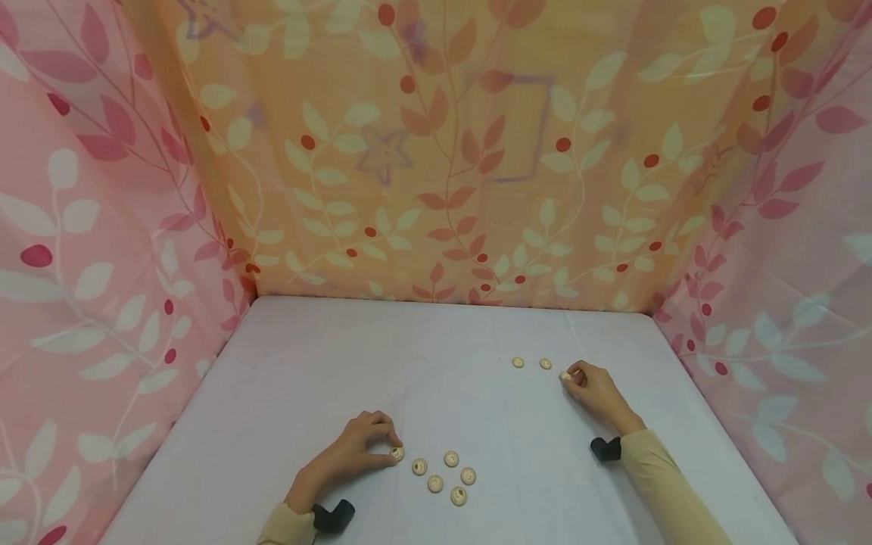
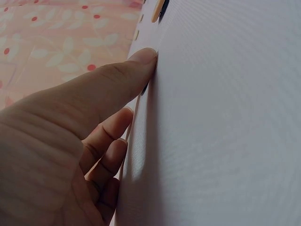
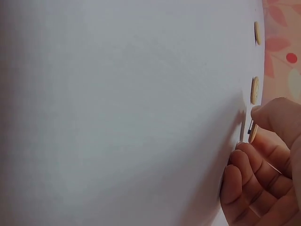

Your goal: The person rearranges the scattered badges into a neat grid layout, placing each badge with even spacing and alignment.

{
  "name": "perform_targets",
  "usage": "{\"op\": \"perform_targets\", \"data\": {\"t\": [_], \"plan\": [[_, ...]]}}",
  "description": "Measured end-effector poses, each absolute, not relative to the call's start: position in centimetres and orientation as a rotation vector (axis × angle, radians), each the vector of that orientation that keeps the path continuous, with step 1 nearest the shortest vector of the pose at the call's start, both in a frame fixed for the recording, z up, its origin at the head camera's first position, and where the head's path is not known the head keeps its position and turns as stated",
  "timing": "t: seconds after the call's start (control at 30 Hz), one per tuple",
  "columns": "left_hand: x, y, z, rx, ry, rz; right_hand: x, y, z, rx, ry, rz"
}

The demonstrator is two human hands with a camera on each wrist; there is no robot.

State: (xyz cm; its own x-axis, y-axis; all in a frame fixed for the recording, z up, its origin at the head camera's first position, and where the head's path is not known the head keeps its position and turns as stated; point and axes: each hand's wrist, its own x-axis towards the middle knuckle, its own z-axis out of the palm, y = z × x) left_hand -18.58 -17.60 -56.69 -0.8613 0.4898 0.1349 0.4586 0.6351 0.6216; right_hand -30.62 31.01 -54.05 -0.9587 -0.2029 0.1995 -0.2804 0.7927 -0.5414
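My left hand (image 1: pixel 356 448) pinches a small round wooden disc (image 1: pixel 397 454) between thumb and fingers at the tabletop; in the left wrist view the thumb covers most of that disc. Farther back on the right, my right hand (image 1: pixel 596 390) pinches another wooden disc (image 1: pixel 565 375), whose edge (image 3: pixel 254 133) shows below the thumb in the right wrist view. Two more discs lie to its left, a nearer disc (image 1: pixel 546 364) and a farther disc (image 1: pixel 518 362), roughly in a row with it. Just right of my left hand, several discs with dark printed marks, among them one disc (image 1: pixel 435 484), lie loosely grouped.
All the discs are on a white-covered table (image 1: pixel 306 356). An orange leaf-patterned curtain (image 1: pixel 436 151) hangs behind its back edge, with pink patterned curtains along the left side (image 1: pixel 102 265) and right side (image 1: pixel 783 265). Each wrist bears a black device (image 1: pixel 334 517).
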Motion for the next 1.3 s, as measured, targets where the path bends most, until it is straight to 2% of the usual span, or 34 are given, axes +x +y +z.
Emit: {"op": "perform_targets", "data": {"t": [0.37, 0.93, 1.3], "plan": [[-18.6, -17.7, -56.8, 0.81, 2.809, 1.046, -32.0, 32.0, -54.3, 0.316, -2.878, 0.842], [-18.6, -17.8, -57.0, 0.869, 2.817, 1.044, -32.4, 32.3, -53.9, 0.256, -2.874, 0.837], [-18.7, -17.8, -57.1, 0.819, 2.815, 1.031, -32.6, 32.1, -53.9, 0.234, -2.894, 0.819]]}}
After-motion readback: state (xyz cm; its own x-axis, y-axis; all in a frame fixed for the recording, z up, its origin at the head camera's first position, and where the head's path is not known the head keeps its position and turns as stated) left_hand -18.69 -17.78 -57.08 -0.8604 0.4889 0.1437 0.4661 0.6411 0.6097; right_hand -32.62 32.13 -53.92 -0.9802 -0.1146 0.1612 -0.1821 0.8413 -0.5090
